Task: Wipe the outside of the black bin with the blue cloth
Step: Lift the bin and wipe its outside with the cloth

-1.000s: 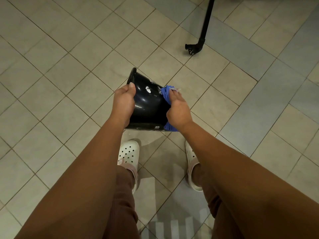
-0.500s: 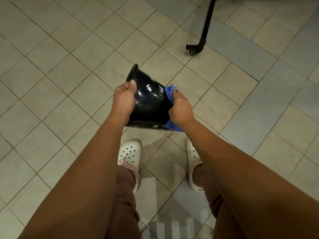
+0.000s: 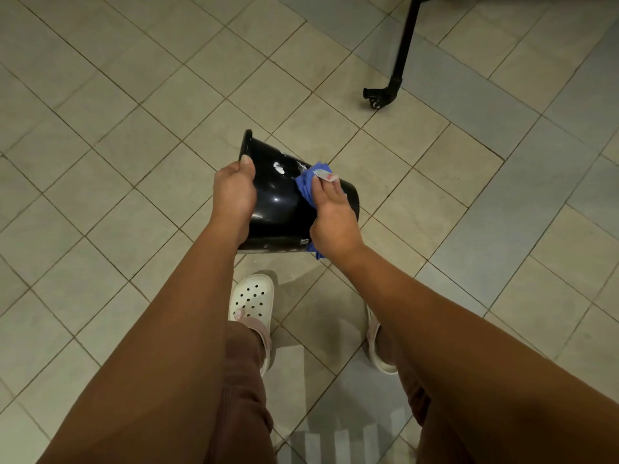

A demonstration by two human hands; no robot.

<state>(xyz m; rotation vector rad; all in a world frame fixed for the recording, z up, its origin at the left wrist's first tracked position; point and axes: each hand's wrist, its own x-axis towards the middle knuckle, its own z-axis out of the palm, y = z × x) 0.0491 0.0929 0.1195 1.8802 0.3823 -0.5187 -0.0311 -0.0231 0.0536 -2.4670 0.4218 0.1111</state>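
Fingers of the left hand (image 3: 234, 192) curl round the black bin (image 3: 281, 209), held tilted above the tiled floor (image 3: 134, 128). The right hand (image 3: 331, 216) presses the blue cloth (image 3: 306, 185) on its right side with near-straight fingers. It looks light, stiff and probably slippery; best gripped at the rim.

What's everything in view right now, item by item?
black bin: one, glossy black, held tilted above the floor, centre
white marks: a few, white, on the bin's upper wall
blue cloth: one, blue, against the bin's right side
tag: one, white and red, on the cloth by the fingertips
furniture leg with caster: one, black, top right
tiled floor: beige and grey, all around
clogs: two, white, on the feet
hands: two; left hand grips the bin's wall, right hand presses the cloth onto it
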